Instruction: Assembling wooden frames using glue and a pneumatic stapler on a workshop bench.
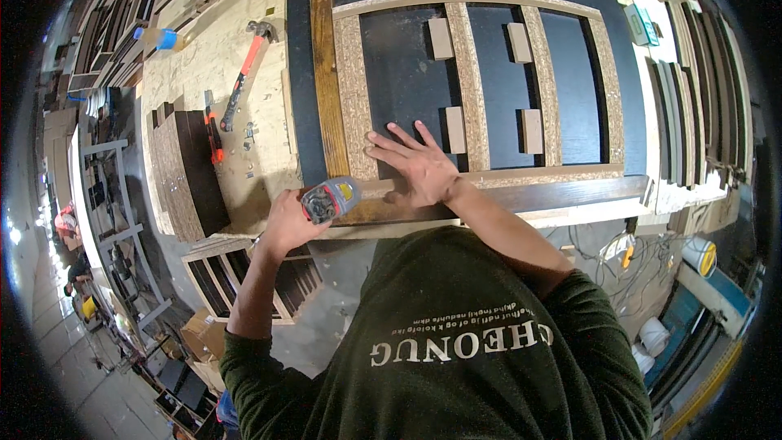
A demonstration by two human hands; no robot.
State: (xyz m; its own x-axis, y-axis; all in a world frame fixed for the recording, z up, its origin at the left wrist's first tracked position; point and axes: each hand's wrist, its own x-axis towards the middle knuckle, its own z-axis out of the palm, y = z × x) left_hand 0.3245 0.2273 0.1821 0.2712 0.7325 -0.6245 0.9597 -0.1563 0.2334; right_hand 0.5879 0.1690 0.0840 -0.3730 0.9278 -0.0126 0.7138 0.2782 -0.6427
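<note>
My left hand [289, 224] is closed around a grey and red power tool [330, 200] with a yellow patch on top; its exact kind is unclear. The tool is at the near left corner of a particleboard frame [468, 73], by the end of a brown wooden strip [324, 57]. Fingers spread, my right hand [423, 171] lies flat over the frame's near rail and the dark panel [403, 57] beneath. Small wooden blocks [440, 39] sit beside the frame's inner bars. Under my wrists runs a dark board edge [554, 194].
Left of the panel lie a claw hammer [244, 73], an orange utility knife [213, 137] and small metal bits on the pale worktable [212, 41]. A stack of dark boards [191, 175] stands nearby. Cables [603, 265] trail across the floor at right, near a white bucket [699, 256].
</note>
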